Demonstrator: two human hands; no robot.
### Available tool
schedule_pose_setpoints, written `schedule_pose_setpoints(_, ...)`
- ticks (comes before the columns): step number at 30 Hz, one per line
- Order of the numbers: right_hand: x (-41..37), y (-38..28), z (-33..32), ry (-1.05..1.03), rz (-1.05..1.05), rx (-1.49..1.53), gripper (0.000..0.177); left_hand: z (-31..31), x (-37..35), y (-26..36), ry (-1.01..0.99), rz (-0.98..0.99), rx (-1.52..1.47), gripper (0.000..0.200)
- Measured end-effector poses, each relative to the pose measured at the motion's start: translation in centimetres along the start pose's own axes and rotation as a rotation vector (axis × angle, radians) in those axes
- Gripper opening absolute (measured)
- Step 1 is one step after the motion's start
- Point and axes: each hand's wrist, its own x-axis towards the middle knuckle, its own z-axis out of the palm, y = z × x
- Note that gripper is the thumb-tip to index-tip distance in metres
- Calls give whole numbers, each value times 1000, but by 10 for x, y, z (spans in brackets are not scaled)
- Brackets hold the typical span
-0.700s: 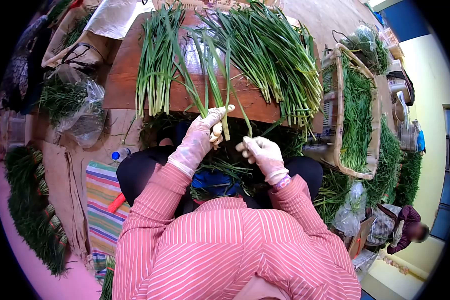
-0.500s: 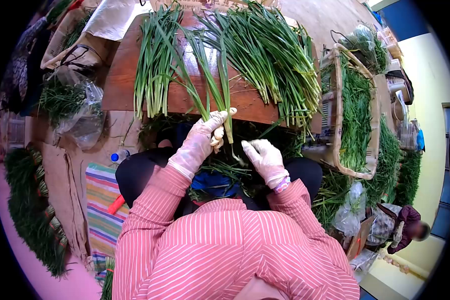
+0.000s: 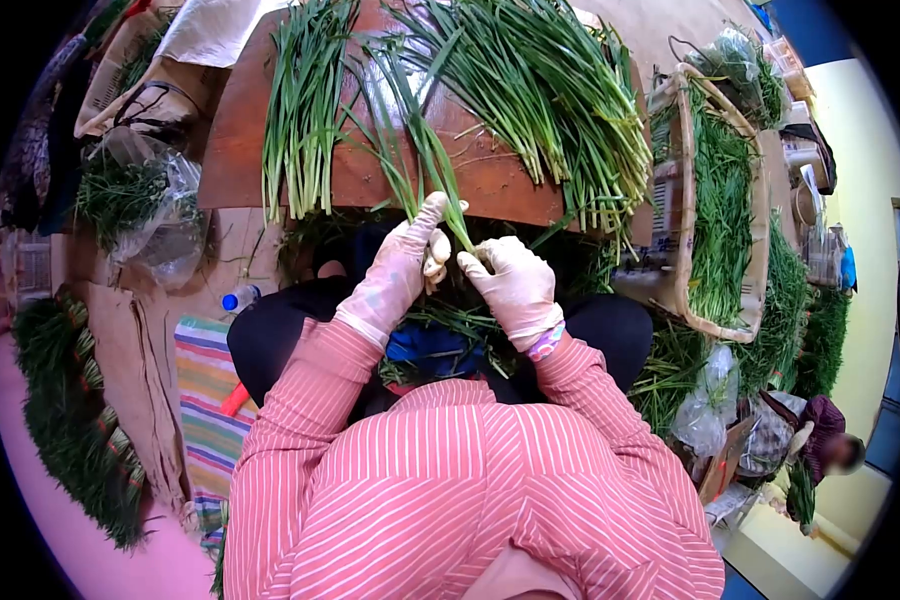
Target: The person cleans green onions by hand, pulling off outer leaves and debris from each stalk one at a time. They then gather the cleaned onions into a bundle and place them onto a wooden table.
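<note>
- In the head view, a few green stalks (image 3: 435,160) are held over the near edge of the worktop (image 3: 232,165), between the two piles lying there.
- Their long axis is slanted: the leafy tips are pointed away from the body and leftward, and the pale lower ends are turned back toward the body and rightward.
- The stalks are pinched in the grip of the gloved left hand (image 3: 402,265), between thumb and curled fingers.
- The pale end of one stalk is met by the thumb and forefinger of the gloved right hand (image 3: 515,285); whether that grip is pressed tight cannot be told.
- Beyond the hands, the worktop is covered by a left pile (image 3: 310,110) and a wider right pile (image 3: 550,110), both laid with pale ends nearest the body.
- To the right, a basket (image 3: 722,329) is filled with greens (image 3: 720,210).
- To the left, a bottle (image 3: 241,298) is seen beside the knee.
</note>
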Motion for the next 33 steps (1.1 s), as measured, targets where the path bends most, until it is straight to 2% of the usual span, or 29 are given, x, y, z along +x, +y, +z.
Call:
schedule_pose_setpoints(2, -2, -3, -1, 84, -179, -28, 25, -2, 2, 0, -15, 28, 67, 48)
schedule_pose_setpoints(4, -5, -3, -4, 46, -199, 11, 23, -7, 4, -2, 19, -6, 32, 41)
schedule_pose_setpoints(6, -4, 5, -7, -5, -165, 375, 25, -6, 1, 0, -3, 26, -2, 38)
schedule_pose_setpoints(7, -1, 5, -18, -257, 265, 618, 30, -4, -3, 2, 15, 8, -24, 36)
schedule_pose_setpoints(8, 2, 9, -20, -309, 391, 818, 38, -4, -3, 1, 14, 4, -22, 36)
schedule_pose_setpoints(10, 10, 11, -19, -326, 379, 904, 42, -3, -2, 0, -13, -13, -25, 35)
schedule_pose_setpoints(12, 12, 10, -24, -389, 458, 928, 41, 3, 0, -1, 6, -3, -29, 35)
schedule_pose_setpoints(14, 14, 11, -21, -540, 487, 1002, 40, 2, 3, -2, 31, 10, -35, 35)
schedule_pose_setpoints(16, 13, 10, -11, -559, 462, 1009, 38, 1, 3, -1, -11, 13, 12, 35)
schedule_pose_setpoints(17, 12, 9, -5, -570, 436, 1012, 35, 5, 0, -1, 64, -24, 8, 33)
schedule_pose_setpoints(20, 11, 3, 2, -600, 448, 1012, 29, 6, -1, -1, 116, 19, 61, 31)
schedule_pose_setpoints(24, -10, -4, -2, -607, 443, 767, 36, -6, -1, 3, 144, 24, 58, 23)
schedule_pose_setpoints(25, -20, -1, -4, -643, 438, 702, 35, -3, -1, 6, 215, 70, 46, 23)
schedule_pose_setpoints(28, -41, 9, -9, -654, 505, 615, 31, -7, 0, 19, 216, 68, 88, 33)
schedule_pose_setpoints(31, -40, 20, -11, -432, 590, 758, 25, -4, -4, 17, 147, 59, 79, 34)
schedule_pose_setpoints(32, -39, 37, -2, -379, 459, 680, 17, -3, -4, 15, 117, 58, 57, 34)
schedule_pose_setpoints(33, -36, 37, -1, -219, 349, 586, 16, -10, 1, 11, 34, 56, 13, 33)
